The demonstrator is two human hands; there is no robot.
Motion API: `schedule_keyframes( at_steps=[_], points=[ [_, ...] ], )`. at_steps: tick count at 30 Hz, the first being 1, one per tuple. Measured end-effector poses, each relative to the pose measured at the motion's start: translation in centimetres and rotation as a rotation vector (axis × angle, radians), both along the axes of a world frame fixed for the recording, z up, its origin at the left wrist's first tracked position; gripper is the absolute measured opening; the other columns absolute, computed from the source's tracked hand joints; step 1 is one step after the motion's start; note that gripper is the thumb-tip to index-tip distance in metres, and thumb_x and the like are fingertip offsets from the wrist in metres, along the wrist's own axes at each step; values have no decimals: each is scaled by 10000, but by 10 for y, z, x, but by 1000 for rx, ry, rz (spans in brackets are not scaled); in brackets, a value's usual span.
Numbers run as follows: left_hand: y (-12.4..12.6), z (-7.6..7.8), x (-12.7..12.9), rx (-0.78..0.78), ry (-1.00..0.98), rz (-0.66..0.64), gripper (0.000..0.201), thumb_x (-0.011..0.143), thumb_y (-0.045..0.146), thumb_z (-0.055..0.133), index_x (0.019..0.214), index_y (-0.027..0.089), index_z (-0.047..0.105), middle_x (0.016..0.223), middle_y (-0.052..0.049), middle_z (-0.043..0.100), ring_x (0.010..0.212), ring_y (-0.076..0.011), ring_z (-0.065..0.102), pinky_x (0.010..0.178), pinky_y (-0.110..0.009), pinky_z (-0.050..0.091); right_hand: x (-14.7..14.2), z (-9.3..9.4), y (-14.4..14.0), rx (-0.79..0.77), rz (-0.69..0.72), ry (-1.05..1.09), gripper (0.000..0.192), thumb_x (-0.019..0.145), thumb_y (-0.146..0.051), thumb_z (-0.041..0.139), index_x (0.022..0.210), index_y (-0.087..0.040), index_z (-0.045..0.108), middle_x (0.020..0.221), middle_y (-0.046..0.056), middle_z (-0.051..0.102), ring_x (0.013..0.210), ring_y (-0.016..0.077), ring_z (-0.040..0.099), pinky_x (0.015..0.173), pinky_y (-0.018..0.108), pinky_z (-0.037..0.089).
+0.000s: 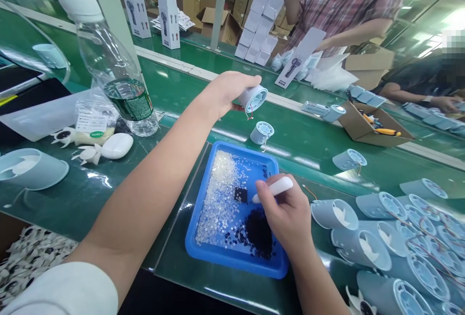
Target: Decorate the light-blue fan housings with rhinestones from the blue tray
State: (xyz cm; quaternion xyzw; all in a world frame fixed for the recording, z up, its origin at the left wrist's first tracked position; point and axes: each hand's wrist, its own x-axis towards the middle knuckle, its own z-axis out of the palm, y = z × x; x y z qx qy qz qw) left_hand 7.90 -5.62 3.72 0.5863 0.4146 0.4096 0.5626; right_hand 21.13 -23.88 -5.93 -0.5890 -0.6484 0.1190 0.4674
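Fan housing (253,98): pale blue cylinder, clamped in left hand (227,89) grip above green bench (174,87), open end facing down-right toward blue tray (232,257). White pen tool (273,189): pinched in right hand (286,215), tip down-left over tray's tiny parts, well below housing.

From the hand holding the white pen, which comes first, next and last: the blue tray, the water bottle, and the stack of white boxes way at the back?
Starting from the right hand, which holds the white pen:
1. Blue tray, right under the hand.
2. Water bottle, off to the left on the green table.
3. Stack of white boxes, far back, beside another person.
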Motion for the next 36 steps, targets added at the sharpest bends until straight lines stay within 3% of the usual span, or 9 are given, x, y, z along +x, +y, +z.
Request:
schedule_keyframes(
  at_steps=[11,19,30,36],
  points=[
    [0,-3,0,-23,-40,11,159,862,273,568,784,137,594,823,-70,624,939,-216,637,784,-373,529,3,-1,0,58,-16,-30,231,860,-247,603,661,-214,491,587,-32,561,526,113,522,501,246,390],
    [-2,1,-3,-21,-13,30,162,869,283,564,852,132,618,876,-82,632,997,-246,632,828,-411,523,4,-2,-1,-9,146,22,232,851,-223,599,641,-212,502,589,-26,576,552,122,553,520,252,415],
    [2,-5,-3,-37,-31,11,170,846,289,575,839,122,605,928,-102,648,1022,-255,631,822,-399,524,6,-2,1,36,103,-136,193,847,-221,612,686,-216,507,601,-33,561,498,107,499,489,240,387],
    [3,-12,2,-50,-41,-54,151,827,293,581,792,147,589,850,-111,644,863,-226,643,735,-380,525,1,0,1,86,71,-10,183,858,-216,606,702,-214,510,641,-25,569,559,117,533,540,241,420]
  ],
)
